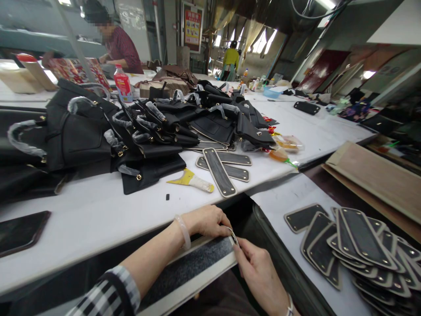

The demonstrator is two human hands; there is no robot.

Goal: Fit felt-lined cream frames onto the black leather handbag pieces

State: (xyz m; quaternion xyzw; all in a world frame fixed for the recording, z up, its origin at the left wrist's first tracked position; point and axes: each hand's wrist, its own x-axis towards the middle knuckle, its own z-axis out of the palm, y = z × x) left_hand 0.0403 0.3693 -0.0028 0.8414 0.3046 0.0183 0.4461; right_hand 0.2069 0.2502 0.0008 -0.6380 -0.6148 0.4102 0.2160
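Note:
My left hand (210,221), with a pale bangle at its wrist, curls its fingers over the far corner of a bag piece (200,259). This piece is dark and speckled inside, with a broad whitish border, and lies low in front of me. At the same corner my right hand (258,267) pinches the white edge between thumb and fingers. A small dark bit shows between the two hands; what it is I cannot make out. Beyond them on the white table (98,210) rest a yellow-and-white taped scraper-like tool (192,180) and several dark, light-edged bag base panels (219,172).
Black handbags (82,136) with wrapped handles are heaped across the table. At right sits a pile of base panels (365,245) beside a cardboard piece (378,180). A phone (23,230) lies at left, a red bottle (122,83) farther back. Two people (123,50) are in the background.

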